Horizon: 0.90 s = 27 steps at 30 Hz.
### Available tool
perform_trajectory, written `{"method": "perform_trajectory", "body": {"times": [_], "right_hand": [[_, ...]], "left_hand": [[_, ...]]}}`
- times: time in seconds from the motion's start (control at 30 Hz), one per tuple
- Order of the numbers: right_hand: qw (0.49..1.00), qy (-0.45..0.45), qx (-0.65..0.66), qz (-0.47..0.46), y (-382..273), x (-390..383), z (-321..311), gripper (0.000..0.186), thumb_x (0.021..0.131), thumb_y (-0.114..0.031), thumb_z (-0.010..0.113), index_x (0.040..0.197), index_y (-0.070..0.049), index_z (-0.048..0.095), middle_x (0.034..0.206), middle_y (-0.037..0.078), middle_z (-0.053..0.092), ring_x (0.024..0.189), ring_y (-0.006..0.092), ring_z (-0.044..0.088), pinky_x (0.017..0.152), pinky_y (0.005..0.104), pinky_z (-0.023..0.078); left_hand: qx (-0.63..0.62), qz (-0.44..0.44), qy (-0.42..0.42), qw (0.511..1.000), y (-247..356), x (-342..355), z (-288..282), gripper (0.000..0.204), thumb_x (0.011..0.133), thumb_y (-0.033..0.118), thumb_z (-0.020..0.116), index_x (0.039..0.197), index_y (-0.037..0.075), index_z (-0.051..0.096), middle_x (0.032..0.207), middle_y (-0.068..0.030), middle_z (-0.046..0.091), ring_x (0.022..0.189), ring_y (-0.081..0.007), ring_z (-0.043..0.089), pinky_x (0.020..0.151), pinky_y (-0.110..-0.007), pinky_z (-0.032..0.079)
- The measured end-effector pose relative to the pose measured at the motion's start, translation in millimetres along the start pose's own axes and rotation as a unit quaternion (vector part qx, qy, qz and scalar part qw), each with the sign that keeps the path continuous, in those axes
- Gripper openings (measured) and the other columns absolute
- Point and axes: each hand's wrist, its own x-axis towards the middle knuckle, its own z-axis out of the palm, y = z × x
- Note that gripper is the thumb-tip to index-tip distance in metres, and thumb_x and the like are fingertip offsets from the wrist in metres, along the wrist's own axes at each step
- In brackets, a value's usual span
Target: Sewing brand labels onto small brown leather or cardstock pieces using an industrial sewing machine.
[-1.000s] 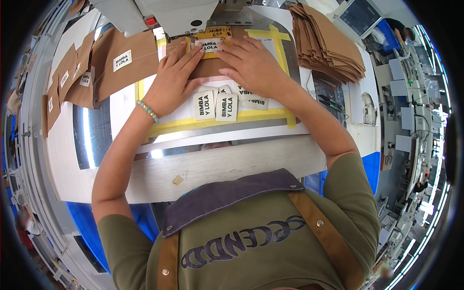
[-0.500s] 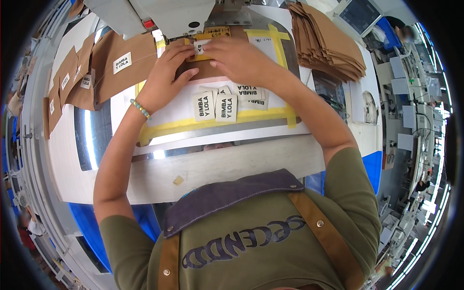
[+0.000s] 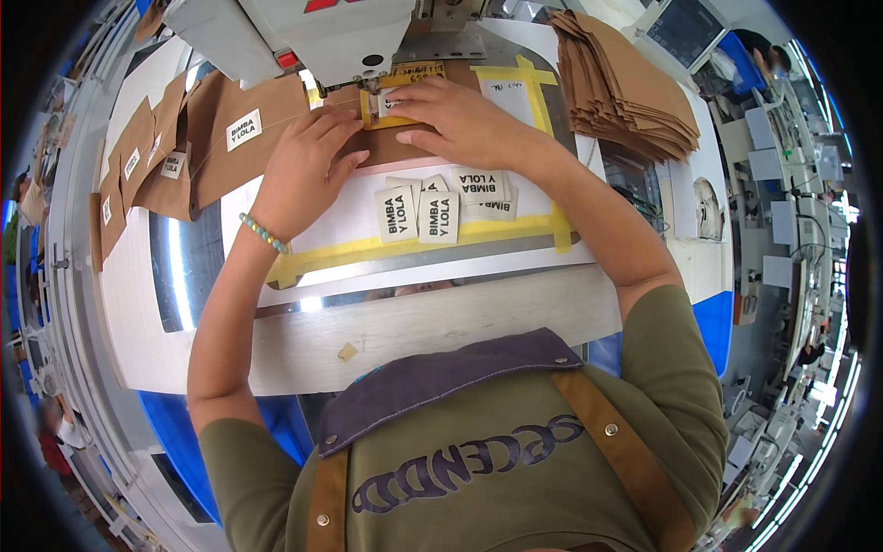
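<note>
Under the head of a white sewing machine (image 3: 322, 41), a small white label (image 3: 388, 99) lies inside a yellow frame (image 3: 418, 72) on a brown sheet (image 3: 391, 143). My right hand (image 3: 464, 124) rests from the right with its fingers extended over the label and frame, hiding part of both. To the left of the frame, my left hand (image 3: 313, 166) lies on the brown material, fingers stretched out and thumb apart. Several loose white printed labels (image 3: 397, 216) lie in front of my hands on a white board edged with yellow tape (image 3: 497, 228).
Brown pieces bearing white labels (image 3: 207, 115) overlap at the left, with a thread running across them. A stack of brown sheets (image 3: 630, 101) sits at the far right, near a screen (image 3: 685, 32). A small tan scrap (image 3: 347, 351) lies on the table's near part.
My left hand has drawn slightly left, away from the label, widening the gap between my hands. My right hand stays over the frame. The whole view has shifted a little.
</note>
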Motion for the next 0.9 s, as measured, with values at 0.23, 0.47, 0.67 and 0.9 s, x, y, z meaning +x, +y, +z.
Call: {"method": "perform_trajectory", "body": {"times": [0.23, 0.47, 0.67, 0.9], "right_hand": [[0.999, -0.02, -0.03, 0.015, -6.4, -1.5, -4.6, 0.049, 0.108, -0.036, 0.063, 0.145, -0.004, 0.064, 0.157, 0.013, 0.057, 0.146, 0.0344, 0.048, 0.121, 0.0452, 0.042], [0.998, -0.016, -0.062, 0.026, 5.8, -1.1, 1.2, 0.054, 0.108, -0.038, 0.063, 0.15, -0.004, 0.06, 0.159, 0.012, 0.055, 0.149, 0.0323, 0.045, 0.123, 0.0441, 0.041], [0.998, -0.003, -0.06, 0.015, 8.5, 13.4, 6.2, 0.055, 0.108, -0.039, 0.061, 0.15, -0.003, 0.059, 0.16, 0.012, 0.053, 0.15, 0.032, 0.044, 0.124, 0.0433, 0.041], [0.998, 0.0, -0.053, 0.045, 18.1, 5.9, -2.2, 0.055, 0.109, -0.038, 0.062, 0.152, -0.005, 0.058, 0.159, 0.011, 0.055, 0.149, 0.0322, 0.046, 0.124, 0.0429, 0.041]], "left_hand": [[-0.24, 0.114, 0.043, 0.963, 107.1, -6.2, -83.7, 0.048, 0.092, 0.012, 0.08, 0.138, 0.01, 0.069, 0.098, -0.009, 0.076, 0.081, -0.0275, 0.073, 0.072, -0.041, 0.056], [-0.435, 0.119, -0.09, 0.888, 145.3, -26.3, -203.1, 0.074, 0.094, 0.061, 0.058, 0.157, 0.024, 0.05, 0.09, -0.0085, 0.072, 0.074, -0.0252, 0.067, 0.065, -0.043, 0.054], [-0.405, 0.22, 0.089, 0.883, 165.9, -31.2, -163.5, 0.06, 0.103, 0.059, 0.053, 0.15, 0.022, 0.055, 0.082, -0.0107, 0.066, 0.072, -0.0253, 0.064, 0.062, -0.038, 0.051], [-0.227, 0.138, 0.126, 0.956, 147.8, -58.7, -169.8, 0.007, 0.069, 0.009, 0.082, 0.076, 0.008, 0.078, 0.07, -0.0065, 0.064, 0.066, -0.0223, 0.065, 0.06, -0.035, 0.049]]}}
